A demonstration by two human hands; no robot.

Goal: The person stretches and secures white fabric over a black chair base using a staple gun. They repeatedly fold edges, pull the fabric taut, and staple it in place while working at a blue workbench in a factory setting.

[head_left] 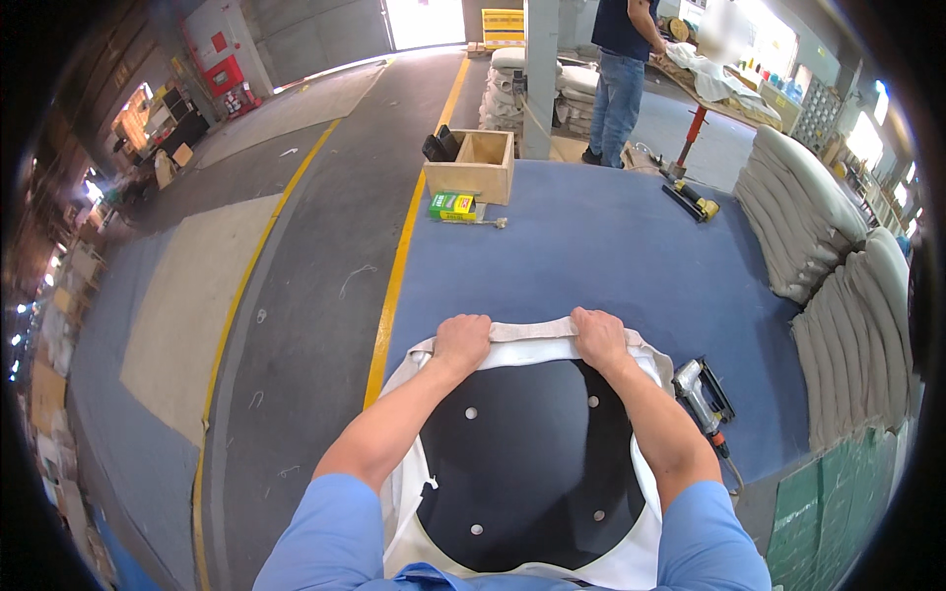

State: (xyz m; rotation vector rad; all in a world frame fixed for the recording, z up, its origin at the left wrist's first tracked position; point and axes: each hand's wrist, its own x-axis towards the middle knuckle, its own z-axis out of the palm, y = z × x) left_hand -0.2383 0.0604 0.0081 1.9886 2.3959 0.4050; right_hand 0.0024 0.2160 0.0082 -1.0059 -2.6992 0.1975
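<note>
A round seat pad lies upside down in front of me, with a black base board that has several small round holes. White padding and a light beige fabric cover wrap around its edge. At the far rim, my left hand is closed on the fabric cover. A short way to its right, my right hand grips the same far edge. Between the hands the fabric forms a folded band over the white padding. Right of the pad, apart from my right arm, a silver and black staple gun lies on the blue table.
Farther up the blue table are a wooden box, a green and yellow carton and a yellow and black staple gun. Stacked beige cushions line the right side. Beyond, a person stands at another table.
</note>
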